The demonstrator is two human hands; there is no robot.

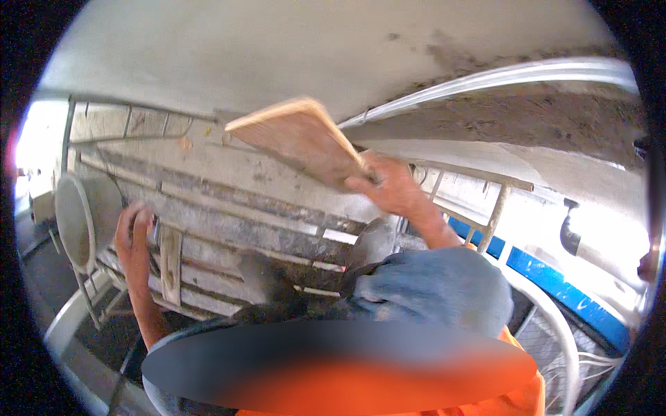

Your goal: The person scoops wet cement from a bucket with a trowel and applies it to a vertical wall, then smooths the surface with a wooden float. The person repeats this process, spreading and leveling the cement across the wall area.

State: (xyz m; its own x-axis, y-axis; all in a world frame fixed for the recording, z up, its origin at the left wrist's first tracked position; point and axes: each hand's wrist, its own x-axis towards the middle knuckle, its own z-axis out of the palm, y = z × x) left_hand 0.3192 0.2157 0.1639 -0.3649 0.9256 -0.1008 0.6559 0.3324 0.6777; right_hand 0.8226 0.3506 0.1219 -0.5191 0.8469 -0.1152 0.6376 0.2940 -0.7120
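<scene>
My right hand (392, 186) is raised toward the grey ceiling (277, 48) and grips the lower end of a flat wooden board (298, 135), which slants up to the left just below the plaster. My left hand (134, 239) is lower on the left, its fingers curled over the edge of a cement-stained plank (229, 222) of the scaffold platform. A blue-grey sleeve (444, 284) covers my right upper arm, and an orange garment shows below it.
White conduit pipes (499, 76) run along the ceiling beside a rough dark patch (541, 118). A ladder-like metal frame (492, 208) stands on the right above a blue band (555, 281). A round white frame (73, 222) is on the left, and wire mesh (548, 340) at lower right.
</scene>
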